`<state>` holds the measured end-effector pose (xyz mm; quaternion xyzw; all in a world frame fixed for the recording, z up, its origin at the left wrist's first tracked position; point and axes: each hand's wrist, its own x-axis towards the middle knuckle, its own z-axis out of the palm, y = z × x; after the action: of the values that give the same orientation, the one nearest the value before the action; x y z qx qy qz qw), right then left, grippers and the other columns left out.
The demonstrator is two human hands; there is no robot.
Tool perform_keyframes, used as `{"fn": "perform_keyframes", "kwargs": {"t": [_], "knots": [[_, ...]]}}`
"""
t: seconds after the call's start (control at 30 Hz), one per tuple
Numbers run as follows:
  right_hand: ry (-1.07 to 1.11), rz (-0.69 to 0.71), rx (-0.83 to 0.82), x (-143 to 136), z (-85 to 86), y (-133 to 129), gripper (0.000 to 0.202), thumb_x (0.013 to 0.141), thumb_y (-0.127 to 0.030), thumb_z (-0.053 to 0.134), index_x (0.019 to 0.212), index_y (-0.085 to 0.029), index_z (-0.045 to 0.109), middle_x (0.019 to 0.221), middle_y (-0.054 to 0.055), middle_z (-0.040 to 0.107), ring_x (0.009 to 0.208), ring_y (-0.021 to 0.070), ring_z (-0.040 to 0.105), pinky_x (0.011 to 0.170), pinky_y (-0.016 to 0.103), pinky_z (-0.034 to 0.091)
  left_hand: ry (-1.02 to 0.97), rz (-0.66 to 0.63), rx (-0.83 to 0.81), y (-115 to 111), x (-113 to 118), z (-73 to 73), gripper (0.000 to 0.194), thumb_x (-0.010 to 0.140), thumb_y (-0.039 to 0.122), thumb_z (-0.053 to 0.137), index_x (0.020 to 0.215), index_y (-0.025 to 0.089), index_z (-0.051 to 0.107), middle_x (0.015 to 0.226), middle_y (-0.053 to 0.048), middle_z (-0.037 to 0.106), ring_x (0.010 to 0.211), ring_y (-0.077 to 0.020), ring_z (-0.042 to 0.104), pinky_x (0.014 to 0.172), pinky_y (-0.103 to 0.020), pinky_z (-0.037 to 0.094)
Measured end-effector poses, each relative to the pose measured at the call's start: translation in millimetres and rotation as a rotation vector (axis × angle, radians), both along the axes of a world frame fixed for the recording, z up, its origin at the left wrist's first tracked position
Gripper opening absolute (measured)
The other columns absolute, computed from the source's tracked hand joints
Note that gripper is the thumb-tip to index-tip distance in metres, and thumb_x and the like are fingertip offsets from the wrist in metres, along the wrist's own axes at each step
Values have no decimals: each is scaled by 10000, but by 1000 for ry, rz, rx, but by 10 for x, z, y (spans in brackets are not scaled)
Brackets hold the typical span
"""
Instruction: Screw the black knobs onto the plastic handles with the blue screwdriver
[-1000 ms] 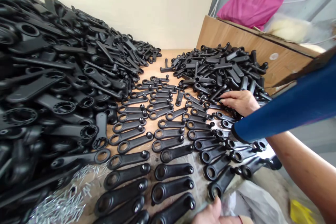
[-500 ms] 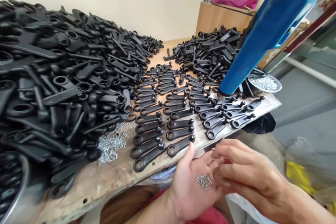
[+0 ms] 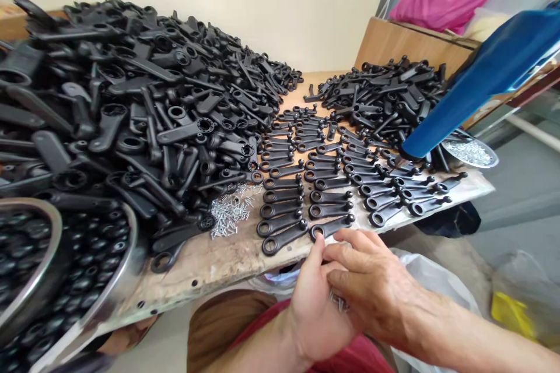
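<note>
From my remote seat, I see metal pins (image 3: 339, 303) in the left hand (image 3: 315, 316).
Its palm is up, cupped; the right hand (image 3: 373, 273) lies across it, and I can't tell whether its fingers grip any. Black levers (image 3: 289, 236) lie in rows on the bench (image 3: 234, 256).

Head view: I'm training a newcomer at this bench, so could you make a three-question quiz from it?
1. True or false: the right hand is over the palm of the left hand, where small metal pins lie.
2. Which colour is the long tool above the table?
A) red
B) blue
C) yellow
3. Fill in: the larger heap of black parts lies on the ____ side of the table.

Key: 1 true; 2 B; 3 left.
</note>
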<state>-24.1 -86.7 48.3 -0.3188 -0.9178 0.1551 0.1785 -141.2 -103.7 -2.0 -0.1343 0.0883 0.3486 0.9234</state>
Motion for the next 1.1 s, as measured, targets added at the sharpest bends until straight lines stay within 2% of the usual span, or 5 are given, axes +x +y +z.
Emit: {"fn": "perform_keyframes", "kwargs": {"t": [0.17, 0.3, 0.57, 0.77, 1.1], "knots": [[-62, 1, -7, -7, -52, -61, 186, 804, -117, 465, 650, -202, 526, 850, 42, 667, 779, 206, 554, 717, 396, 491, -52, -36, -10, 9, 6, -82, 585, 941, 595, 340, 1056, 95, 622, 993, -90, 645, 944, -179, 611, 919, -273, 381], [-130, -26, 20, 68, -90, -73, 96, 776, -167, 513, 712, -209, 571, 955, 43, 673, 844, 237, 570, 804, 429, 501, -42, -67, 5, 50, 94, -149, 422, 863, 485, 582, 1073, 119, 599, 996, -61, 637, 949, -156, 604, 933, -240, 372], [93, -81, -40, 446, -30, 79, 225, 853, -125, 427, 951, -201, 615, 949, 49, 674, 904, 217, 576, 877, 375, 486, -28, -92, 38, 267, 241, -5, 708, 976, 569, 128, 1037, 69, 626, 941, -100, 657, 878, -160, 603, 883, -260, 378], [143, -122, 46, 647, 22, 32, 259, 918, -176, 392, 967, -203, 645, 929, 75, 680, 945, 234, 588, 856, 365, 514, -14, -102, 29, 284, 299, 53, 752, 950, 623, 148, 1251, 41, 517, 969, -93, 626, 823, -164, 571, 848, -264, 362], [128, -165, 174, 485, 6, -90, 193, 836, -109, 483, 855, -222, 637, 925, 65, 709, 928, 249, 633, 841, 373, 533, -47, -112, 133, 208, 221, 60, 816, 935, 641, 51, 1166, 58, 574, 959, -104, 632, 804, -161, 567, 768, -222, 353]]}}
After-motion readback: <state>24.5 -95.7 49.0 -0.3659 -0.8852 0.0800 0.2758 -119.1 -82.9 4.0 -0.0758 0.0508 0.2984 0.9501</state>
